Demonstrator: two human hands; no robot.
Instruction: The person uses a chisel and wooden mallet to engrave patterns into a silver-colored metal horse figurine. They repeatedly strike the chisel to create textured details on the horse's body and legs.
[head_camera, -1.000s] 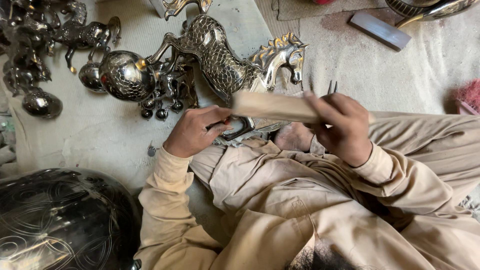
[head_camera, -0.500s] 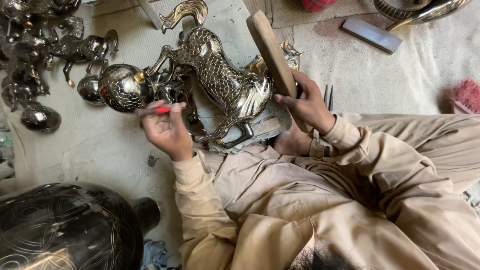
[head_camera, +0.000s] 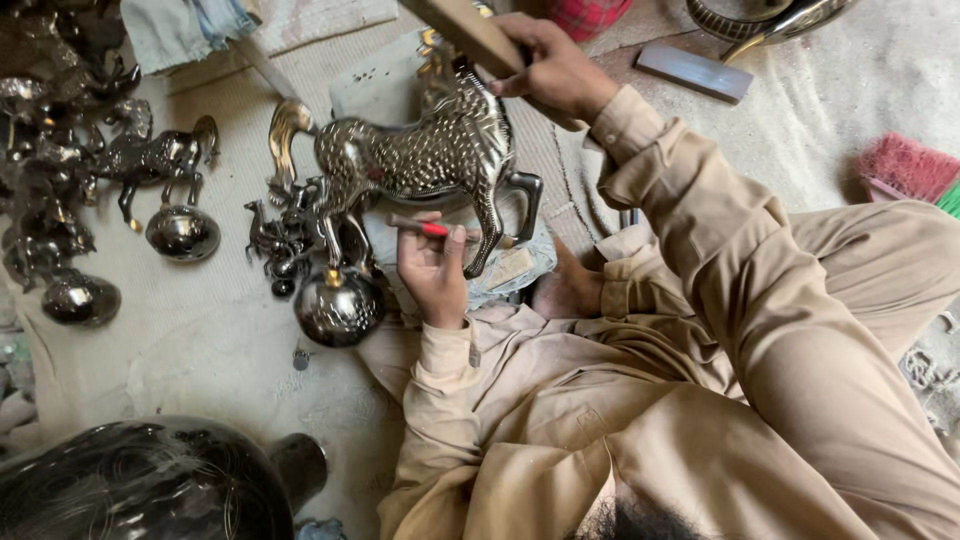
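While your left hand (head_camera: 432, 268) pinches a thin red-tipped punch (head_camera: 430, 228) lying left-to-right against the belly of the metal horse (head_camera: 425, 160), your right hand (head_camera: 555, 70) is fisted round a wooden mallet (head_camera: 465, 32), arm raised. Horse stands lengthwise across your lap, tail to the left.

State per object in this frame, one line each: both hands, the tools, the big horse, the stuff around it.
left hand: closed on a red-handled punch, tip toward the horse
right hand: raised, gripping a wooden mallet
large metal horse: lying on its side across a pad
metal ball: resting on the floor by the horse's hind legs
small horses: grouped at left, untouched
red brush: lying at right, unused
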